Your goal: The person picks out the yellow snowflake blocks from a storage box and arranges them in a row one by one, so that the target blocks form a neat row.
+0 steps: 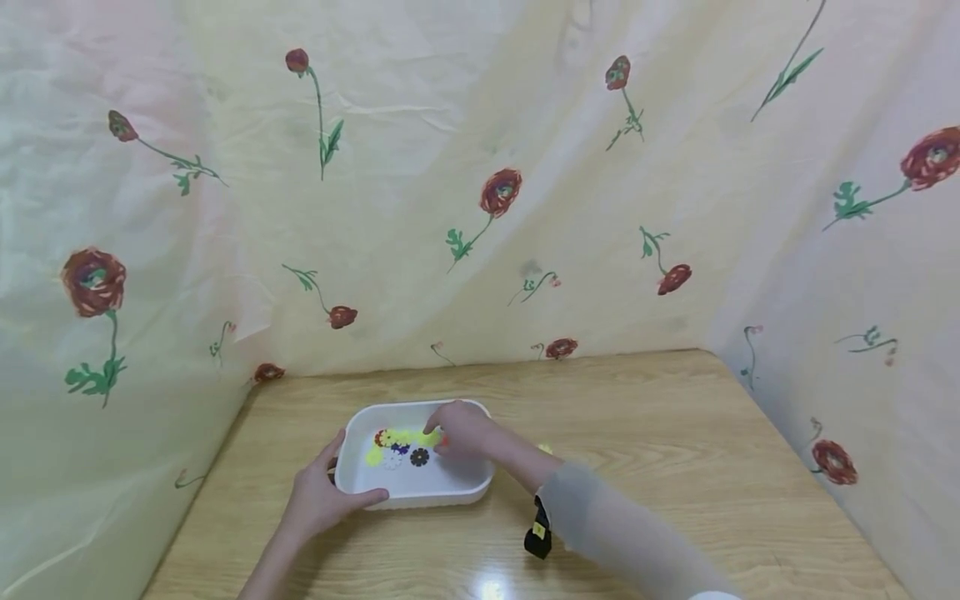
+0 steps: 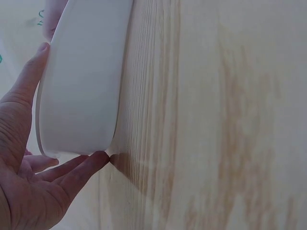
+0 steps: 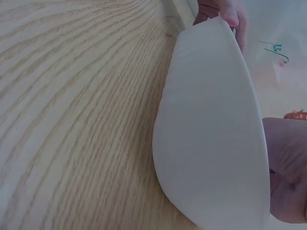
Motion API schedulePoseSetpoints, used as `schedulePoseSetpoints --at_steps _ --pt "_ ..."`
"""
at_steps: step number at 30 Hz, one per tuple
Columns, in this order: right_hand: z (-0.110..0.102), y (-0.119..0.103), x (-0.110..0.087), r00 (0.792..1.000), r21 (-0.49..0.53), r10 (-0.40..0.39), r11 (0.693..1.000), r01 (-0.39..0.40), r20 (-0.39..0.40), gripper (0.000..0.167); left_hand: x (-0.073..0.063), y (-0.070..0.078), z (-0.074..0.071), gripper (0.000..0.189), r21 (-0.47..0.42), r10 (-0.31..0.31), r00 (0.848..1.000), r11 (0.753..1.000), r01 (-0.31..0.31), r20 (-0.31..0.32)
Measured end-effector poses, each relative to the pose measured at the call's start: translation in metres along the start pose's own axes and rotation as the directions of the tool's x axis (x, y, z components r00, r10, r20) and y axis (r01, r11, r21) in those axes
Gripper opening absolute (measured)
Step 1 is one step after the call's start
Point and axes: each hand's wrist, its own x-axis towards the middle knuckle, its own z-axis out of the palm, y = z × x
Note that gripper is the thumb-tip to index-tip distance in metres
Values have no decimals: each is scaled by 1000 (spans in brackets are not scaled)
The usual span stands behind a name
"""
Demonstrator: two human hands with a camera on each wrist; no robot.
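Note:
A white plastic tray (image 1: 450, 498) stands on the wooden table with several small flower-shaped pieces in it: yellow, red, blue, white and a black one (image 1: 419, 457). My left hand (image 1: 322, 492) holds the tray's left end, thumb along the near rim and fingers against the end wall, as the left wrist view also shows. Over the far rim side, my right hand (image 1: 461, 429) reaches down into the tray among the pieces. An orange-red piece (image 1: 444, 440) shows by its fingers; whether they pinch it is unclear. In the right wrist view, the tray wall (image 3: 211, 129) hides the fingertips.
Wood-grain table (image 1: 637, 417) surrounds the tray. A flowered cloth (image 1: 420, 208) hangs behind and at both sides. Something small and yellow (image 1: 545, 448) shows past my right forearm. A black strap device (image 1: 538, 533) sits under the right wrist.

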Motion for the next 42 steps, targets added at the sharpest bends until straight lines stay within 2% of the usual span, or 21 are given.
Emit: schedulePoseSetpoints --at_steps 6,10,17,20,25,28,32,35,42 --pt "8 -6 -1 996 -34 -5 999 8 92 34 -1 0 1 133 4 8 1000 1000 -8 5" --pt "11 -7 -3 994 -31 -2 999 6 113 38 -1 -1 2 133 6 16 1000 1000 -16 9" --pt "14 -5 -4 997 -13 25 1000 -24 76 34 1 1 1 133 4 22 1000 1000 -22 15" --pt "15 -4 -3 999 -11 21 1000 -20 48 30 3 4 -2 135 46 35 999 998 -37 31" --pt "18 -6 0 1000 1 12 1000 -12 15 26 11 11 -8 145 140 144 985 978 -157 99" --pt "19 -7 2 1000 -4 1 1000 -1 -5 21 16 17 -11 152 192 174 974 961 -201 148" --pt "22 -8 5 999 -28 -21 999 20 -36 11 21 23 -13 159 262 168 966 941 -217 196" --pt "23 -7 6 998 -40 -27 999 25 -50 8 24 28 -12 160 274 177 958 932 -236 225" --pt "24 -5 5 999 -6 1 1000 -2 -38 16 29 33 -11 158 256 166 955 939 -229 245"
